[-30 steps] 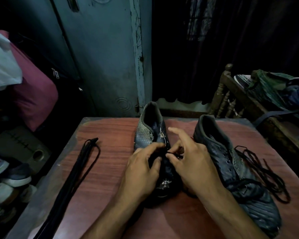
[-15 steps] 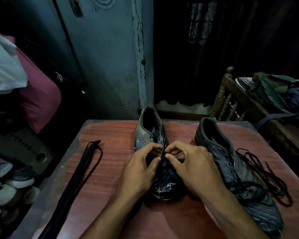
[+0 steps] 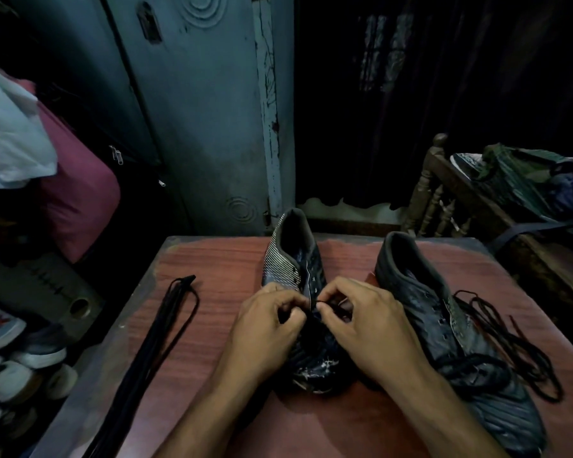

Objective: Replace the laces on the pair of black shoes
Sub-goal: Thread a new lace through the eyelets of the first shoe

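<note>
Both my hands over the middle shoe (image 3: 293,259), the striped black one, toe toward me, heel away. My left hand (image 3: 265,328) has fingers curled in at the eyelet row, thumb and forefinger pinching together at the lace line; what exactly sits in that grip is too dark to tell, looks like the shoe's edge or lace. My right hand (image 3: 368,322) is curled too, fingertips pinching a thin black lace end (image 3: 321,304) right at the eyelets, just beside the left grip, the two nearly touching. Tight pinch, no gap seen.

Right of my right grip: second black shoe (image 3: 450,328), same way round, close beside my wrist. Loose tangle of old black laces (image 3: 510,338) lies further right of it, partly draped over that shoe's toe end. Well left of my left grip: bundle of straight black laces (image 3: 146,355) flat on the reddish wooden bench (image 3: 225,292), running toward me. Beyond the grip, a blue-grey door (image 3: 199,120).
</note>
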The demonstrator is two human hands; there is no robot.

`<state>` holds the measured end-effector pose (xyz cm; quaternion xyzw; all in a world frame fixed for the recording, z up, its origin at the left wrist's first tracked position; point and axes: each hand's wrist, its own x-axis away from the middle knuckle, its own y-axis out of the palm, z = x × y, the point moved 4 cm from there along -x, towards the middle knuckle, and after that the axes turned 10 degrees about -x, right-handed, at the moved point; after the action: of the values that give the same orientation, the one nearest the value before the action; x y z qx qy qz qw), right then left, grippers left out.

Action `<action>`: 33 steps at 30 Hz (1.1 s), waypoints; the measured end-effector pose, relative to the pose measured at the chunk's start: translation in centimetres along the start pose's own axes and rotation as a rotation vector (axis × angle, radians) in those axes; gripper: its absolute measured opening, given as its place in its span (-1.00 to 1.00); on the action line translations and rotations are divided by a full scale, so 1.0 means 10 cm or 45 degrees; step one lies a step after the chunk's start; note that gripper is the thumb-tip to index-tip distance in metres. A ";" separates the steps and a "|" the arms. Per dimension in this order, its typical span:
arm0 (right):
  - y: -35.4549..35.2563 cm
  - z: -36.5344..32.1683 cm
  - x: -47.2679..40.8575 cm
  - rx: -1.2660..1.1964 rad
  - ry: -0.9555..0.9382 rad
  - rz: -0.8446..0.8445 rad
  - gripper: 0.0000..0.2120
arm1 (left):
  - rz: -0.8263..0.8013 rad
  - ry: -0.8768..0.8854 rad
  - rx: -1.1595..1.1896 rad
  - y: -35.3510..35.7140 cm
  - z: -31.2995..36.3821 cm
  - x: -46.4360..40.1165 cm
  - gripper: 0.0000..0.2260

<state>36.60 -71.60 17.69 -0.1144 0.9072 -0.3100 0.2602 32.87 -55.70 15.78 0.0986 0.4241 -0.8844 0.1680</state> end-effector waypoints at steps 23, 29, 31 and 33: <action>0.14 -0.03 0.02 -0.124 -0.275 -0.065 -0.84 | -0.235 -0.102 1.008 -0.05 0.00 -0.02 -0.85; 0.09 -0.02 0.03 -0.124 -0.199 0.016 -0.87 | -0.092 0.050 0.207 -0.14 -0.18 -0.07 -0.72; 0.06 -0.01 0.03 -0.126 -0.194 0.049 -0.89 | -0.198 0.224 -0.205 -0.15 -0.19 -0.06 -0.59; 0.06 -0.01 0.04 -0.103 -0.193 0.075 -0.90 | -0.364 0.284 -0.385 -0.11 -0.19 -0.03 -0.51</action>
<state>36.14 -71.20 17.20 -0.1212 0.8998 -0.2556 0.3323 32.78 -53.55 15.51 0.1085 0.5773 -0.8093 0.0060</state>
